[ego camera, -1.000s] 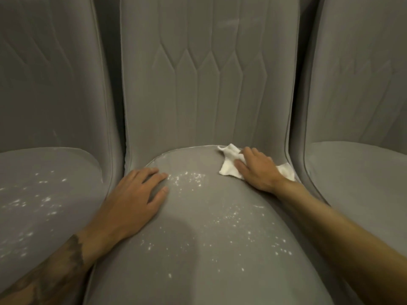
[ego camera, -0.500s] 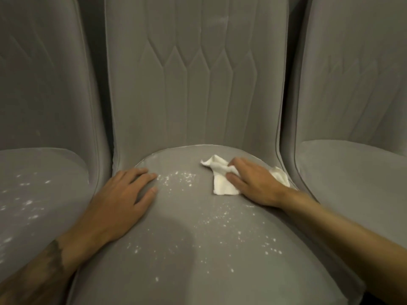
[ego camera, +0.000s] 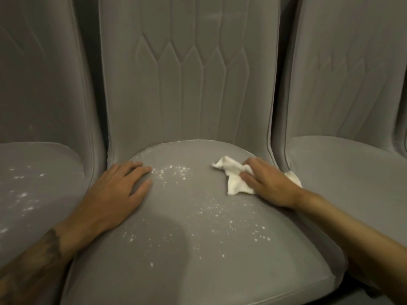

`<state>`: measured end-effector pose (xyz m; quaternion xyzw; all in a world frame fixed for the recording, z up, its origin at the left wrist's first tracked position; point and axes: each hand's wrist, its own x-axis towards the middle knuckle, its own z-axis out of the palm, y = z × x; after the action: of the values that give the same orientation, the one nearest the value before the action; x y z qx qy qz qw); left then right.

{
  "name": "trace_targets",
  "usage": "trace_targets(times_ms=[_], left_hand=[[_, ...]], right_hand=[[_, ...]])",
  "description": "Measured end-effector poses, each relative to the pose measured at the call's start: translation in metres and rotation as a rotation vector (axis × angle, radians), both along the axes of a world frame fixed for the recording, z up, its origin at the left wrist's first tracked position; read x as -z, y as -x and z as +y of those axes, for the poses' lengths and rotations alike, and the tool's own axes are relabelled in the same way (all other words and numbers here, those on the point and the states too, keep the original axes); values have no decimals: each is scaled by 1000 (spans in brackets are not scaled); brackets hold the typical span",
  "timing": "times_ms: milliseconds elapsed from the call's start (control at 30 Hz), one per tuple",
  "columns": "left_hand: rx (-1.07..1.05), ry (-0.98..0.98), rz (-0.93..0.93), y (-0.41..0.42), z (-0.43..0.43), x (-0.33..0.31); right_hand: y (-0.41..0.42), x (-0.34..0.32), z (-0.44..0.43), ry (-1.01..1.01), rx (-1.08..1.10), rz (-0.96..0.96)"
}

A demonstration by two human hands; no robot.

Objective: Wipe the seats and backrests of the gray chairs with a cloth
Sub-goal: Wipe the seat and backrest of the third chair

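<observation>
White powdery specks (ego camera: 209, 211) dot the middle gray padded chair seat (ego camera: 176, 249), so I judge most of the wiping is left. My left hand (ego camera: 116, 192) lies flat and empty. Farther back, my right hand (ego camera: 268, 183) presses the crumpled white cloth (ego camera: 233, 179) with straight fingers. The quilted gray backrest (ego camera: 189, 84) awaits, and the left gray seat (ego camera: 33, 183) is speckled too.

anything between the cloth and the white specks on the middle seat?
Nothing visible. Bare seat lies between the cloth under the right hand and the specks. The left hand rests flat just beyond them, on their far side.
</observation>
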<state>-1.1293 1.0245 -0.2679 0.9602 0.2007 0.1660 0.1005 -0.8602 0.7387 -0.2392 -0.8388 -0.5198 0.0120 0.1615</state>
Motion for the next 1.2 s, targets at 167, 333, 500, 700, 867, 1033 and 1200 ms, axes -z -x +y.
trace_targets(times_ms=[167,333,500,700,867,1033,1200], left_hand=[[3,22,6,0,0,0],[9,27,5,-1,1,-1],[9,27,16,0,0,-3],[9,23,21,0,-1,-4],[13,21,21,-1,-1,-4],[12,31,14,-1,-1,-5],[10,39,25,0,-1,-5]], right_hand=[[12,0,15,-20,219,-6],[48,3,-22,-49,-39,10],[14,-8,-17,32,313,-6],[60,4,-27,-61,30,-39],[23,-8,-35,33,250,-47],[55,-1,-22,-28,172,-36],[71,-2,-40,-26,-6,-58]])
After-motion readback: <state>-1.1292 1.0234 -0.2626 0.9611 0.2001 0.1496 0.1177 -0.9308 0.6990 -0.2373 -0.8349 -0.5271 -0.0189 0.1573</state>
